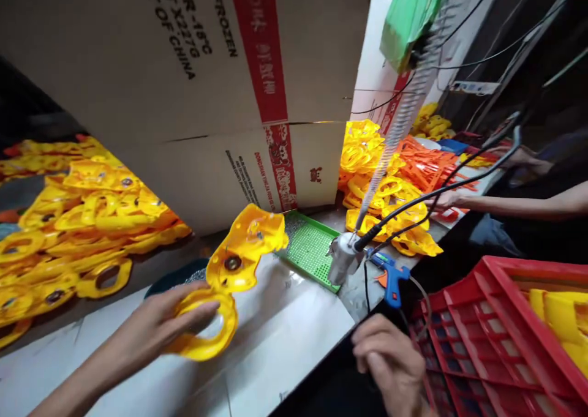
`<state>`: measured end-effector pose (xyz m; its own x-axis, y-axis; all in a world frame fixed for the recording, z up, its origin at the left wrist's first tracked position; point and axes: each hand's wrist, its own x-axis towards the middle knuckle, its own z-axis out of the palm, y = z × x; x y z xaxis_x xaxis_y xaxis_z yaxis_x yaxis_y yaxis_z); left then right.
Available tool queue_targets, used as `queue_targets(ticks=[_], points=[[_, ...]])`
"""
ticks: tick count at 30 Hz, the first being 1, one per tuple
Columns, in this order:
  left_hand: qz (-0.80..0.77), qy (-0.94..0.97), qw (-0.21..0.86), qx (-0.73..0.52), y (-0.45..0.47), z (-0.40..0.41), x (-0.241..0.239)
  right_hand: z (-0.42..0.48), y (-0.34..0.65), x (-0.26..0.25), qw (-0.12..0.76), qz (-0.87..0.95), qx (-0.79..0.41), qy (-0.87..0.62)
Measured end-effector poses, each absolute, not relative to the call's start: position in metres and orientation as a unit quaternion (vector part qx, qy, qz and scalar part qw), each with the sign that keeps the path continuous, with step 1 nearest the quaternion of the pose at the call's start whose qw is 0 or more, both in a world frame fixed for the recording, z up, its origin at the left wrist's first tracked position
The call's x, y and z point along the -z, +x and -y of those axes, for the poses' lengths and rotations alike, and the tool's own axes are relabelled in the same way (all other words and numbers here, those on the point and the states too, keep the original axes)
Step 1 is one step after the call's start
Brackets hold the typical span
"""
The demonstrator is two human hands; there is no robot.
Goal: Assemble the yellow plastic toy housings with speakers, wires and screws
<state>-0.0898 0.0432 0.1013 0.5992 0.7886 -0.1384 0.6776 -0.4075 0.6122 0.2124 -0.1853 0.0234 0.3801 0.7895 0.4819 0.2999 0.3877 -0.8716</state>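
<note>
My left hand [184,319] is closed on a yellow plastic part [245,248], gripping its round ring handle. This part has a wider shaped body with a round metal piece set in it, and it is raised over a white sheet [294,325] on the table. My right hand [390,359] is beside the table's front edge, its fingers curled in; whatever they hold, if anything, is hidden. A grey cylindrical tool [345,258] hangs from a coil spring between my hands and the far parts. Behind it lies a green perforated tray [316,251] with small metal pieces at one end.
Yellow parts are piled at left [101,202] and beyond the tray [390,190]. A large cardboard box [193,117] stands behind. A blue glue gun [392,279] lies near a red crate [500,331]. Cables cross at right, where a co-worker's arm [514,202] reaches orange strips [422,166].
</note>
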Motion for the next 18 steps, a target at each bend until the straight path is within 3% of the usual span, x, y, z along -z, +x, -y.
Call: queue_targets(ticks=[4,7,13,18], points=[[-0.373,0.867,0.305,-0.129,0.012,-0.079,-0.14,0.18,0.276,-0.039,0.753,0.296,-0.054,-0.585],[-0.3,0.899,0.28,-0.152,0.088,-0.094,-0.148,0.145,0.323,-0.056,0.751,0.241,-0.103,-0.606],[-0.25,0.89,0.303,-0.23,0.21,-0.082,-0.145,0.073,0.345,-0.076,0.655,0.329,-0.289,-0.616],[-0.253,0.878,0.307,-0.267,0.261,-0.062,-0.144,0.047,0.337,-0.079,0.681,0.343,-0.253,-0.596]])
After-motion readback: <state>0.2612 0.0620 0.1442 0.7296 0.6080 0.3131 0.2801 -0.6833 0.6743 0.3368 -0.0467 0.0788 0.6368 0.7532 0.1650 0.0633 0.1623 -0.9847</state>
